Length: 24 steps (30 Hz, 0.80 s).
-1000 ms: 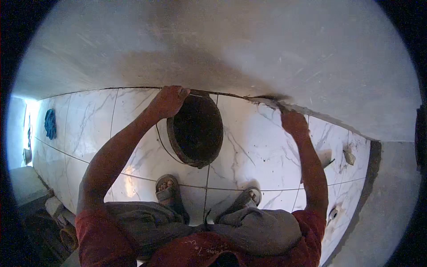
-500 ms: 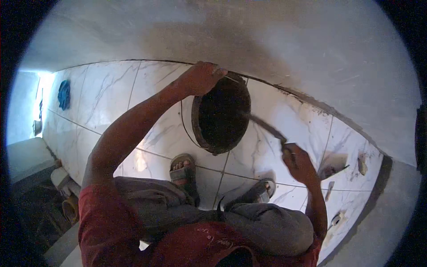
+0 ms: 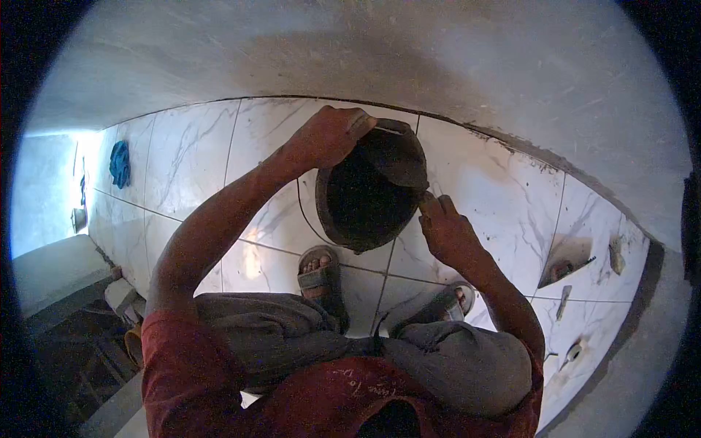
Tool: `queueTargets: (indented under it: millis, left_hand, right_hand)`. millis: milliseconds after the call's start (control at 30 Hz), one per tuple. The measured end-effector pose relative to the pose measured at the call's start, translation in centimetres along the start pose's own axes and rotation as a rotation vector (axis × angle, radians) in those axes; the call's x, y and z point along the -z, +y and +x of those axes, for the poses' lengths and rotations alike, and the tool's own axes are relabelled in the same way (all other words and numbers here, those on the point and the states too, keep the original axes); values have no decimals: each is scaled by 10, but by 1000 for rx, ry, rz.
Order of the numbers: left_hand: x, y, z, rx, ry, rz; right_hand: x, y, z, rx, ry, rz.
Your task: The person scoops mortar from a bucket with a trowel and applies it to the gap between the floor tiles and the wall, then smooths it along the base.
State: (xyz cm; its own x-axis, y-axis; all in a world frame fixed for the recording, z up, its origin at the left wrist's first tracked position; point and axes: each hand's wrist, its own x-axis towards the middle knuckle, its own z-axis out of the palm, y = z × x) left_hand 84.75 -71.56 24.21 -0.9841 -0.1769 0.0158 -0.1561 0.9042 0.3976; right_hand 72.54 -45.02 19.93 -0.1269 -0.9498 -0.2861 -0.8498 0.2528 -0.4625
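Note:
A dark round bucket is tilted on the tiled floor in front of me, its thin wire handle hanging on the left. My left hand is closed around the bucket's top rim. My right hand, at the bucket's right edge, is closed on a trowel. Its broad blade is inside the mouth of the bucket, against the upper right part. Dark shadow hides most of what is in the bucket. The trowel's handle is mostly covered by my fingers.
White marbled tiles meet a plastered wall. To the right lie a flat plate-like tool, a small chunk, a thin strip and a round ring-like item. A blue cloth lies far left.
My right hand has moved up and left to the bucket, bringing the trowel blade into its mouth. My left hand keeps its grip on the rim. The view has shifted slightly.

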Motion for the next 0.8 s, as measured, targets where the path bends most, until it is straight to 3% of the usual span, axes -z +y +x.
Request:
queueTargets:
  millis: [67,133,300,367,567,633,667,800]
  left_hand:
    - [-2,1,1,-50,17,83]
    - [-5,2,3,-139,38,112]
    - [-10,8,13,-45,14,79]
    - [-14,9,16,-9,2,43]
    - [-20,11,17,74,-5,13]
    - [-11,22,17,5,-7,57]
    - [-13,25,18,-2,-6,59]
    - [-12,34,23,47,-119,-5]
  right_hand:
    - [-3,4,-1,98,57,-49]
    - [12,-2,-7,51,93,-109]
    - [22,20,-4,14,131,-377]
    - [16,28,0,109,124,-475]
    - [3,8,11,-5,-206,-267]
    - [24,2,9,227,-298,-272]
    - [13,10,8,202,-280,-115]
    - [-2,17,5,246,-207,-25]
